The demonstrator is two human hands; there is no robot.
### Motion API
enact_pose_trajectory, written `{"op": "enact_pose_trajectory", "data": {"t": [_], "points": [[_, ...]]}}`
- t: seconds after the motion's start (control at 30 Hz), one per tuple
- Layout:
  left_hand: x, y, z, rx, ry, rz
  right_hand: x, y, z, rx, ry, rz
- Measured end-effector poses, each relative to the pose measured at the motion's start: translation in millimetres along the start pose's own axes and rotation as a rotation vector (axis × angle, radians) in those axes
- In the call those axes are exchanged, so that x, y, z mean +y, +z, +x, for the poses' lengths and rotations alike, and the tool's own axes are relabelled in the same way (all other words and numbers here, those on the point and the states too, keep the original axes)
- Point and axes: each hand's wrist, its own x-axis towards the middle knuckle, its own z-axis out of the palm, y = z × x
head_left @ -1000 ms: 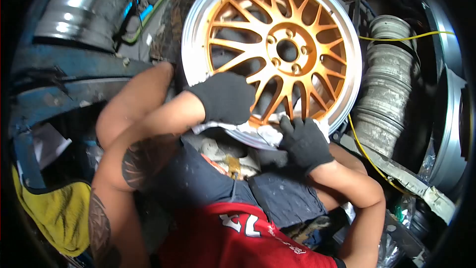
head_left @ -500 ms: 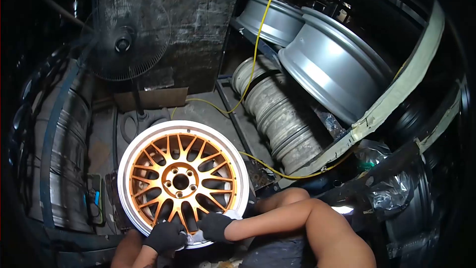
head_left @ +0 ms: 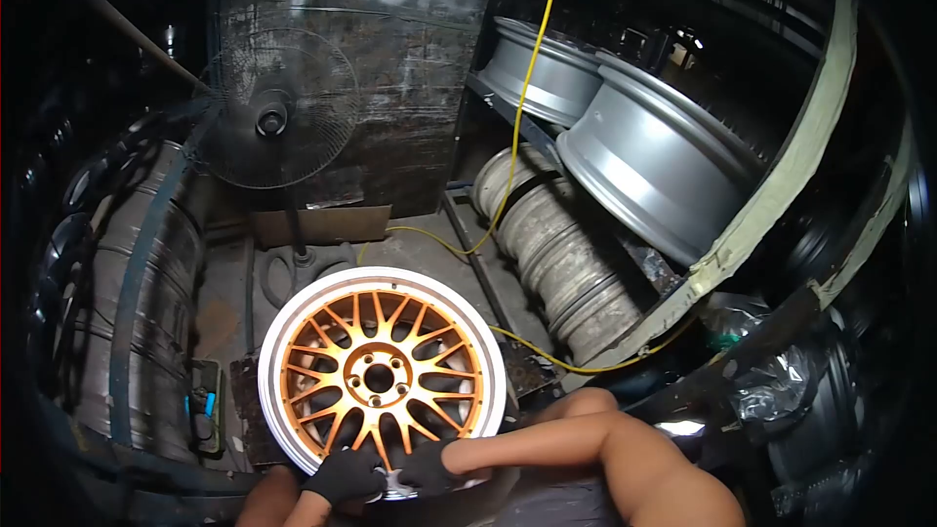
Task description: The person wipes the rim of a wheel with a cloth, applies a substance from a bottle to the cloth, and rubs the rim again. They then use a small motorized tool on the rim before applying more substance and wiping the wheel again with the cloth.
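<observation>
A wheel rim (head_left: 476,320) with orange spokes and a pale silvery lip lies face up in front of me. At its near edge, both gloved hands are close together. My left hand (head_left: 344,476), in a black glove, has its fingers curled at the lip, against a crumpled whitish strip (head_left: 395,484). From the other side my right hand (head_left: 427,466), gloved too, bends over the lip with its fingers closed at the same strip. The gloves partly cover the strip and the near ends of the spokes.
A pedestal fan (head_left: 271,119) stands behind the rim. On the right, silver rims (head_left: 649,151) rest on a rack above dusty stacked rims (head_left: 561,254). More rims (head_left: 146,322) line the left side. A yellow cord (head_left: 532,68) hangs down and runs behind the orange-spoked rim.
My view has tilted up a little, so the scene sits lower and further right. Both hands stay at the rim's near edge, with less of the whitish strip showing.
</observation>
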Motion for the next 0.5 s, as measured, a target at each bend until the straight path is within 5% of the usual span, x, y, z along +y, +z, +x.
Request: {"op": "enact_pose_trajectory", "data": {"t": [0.03,0.13,0.3,0.37,0.43,0.5], "points": [[10,-8,-2,-0.025,-0.003,-0.027,6,6,6,0.059,-0.006,0.170],[14,-15,-7,-0.007,-0.023,-0.012,15,-7,8,-0.285,0.037,0.139],[29,-24,-18,0.002,-0.100,-0.068,21,10,25,-0.066,-0.024,0.182],[26,-22,-12,-0.091,-0.120,-0.010,13,-17,3,-0.255,0.082,0.052],[10,-3,-9,0.059,-0.026,0.036,20,-9,6,-0.336,0.066,-0.100],[20,-9,-9,0.028,-0.138,-0.107,10,-8,15,-0.220,0.083,-0.073]]}}
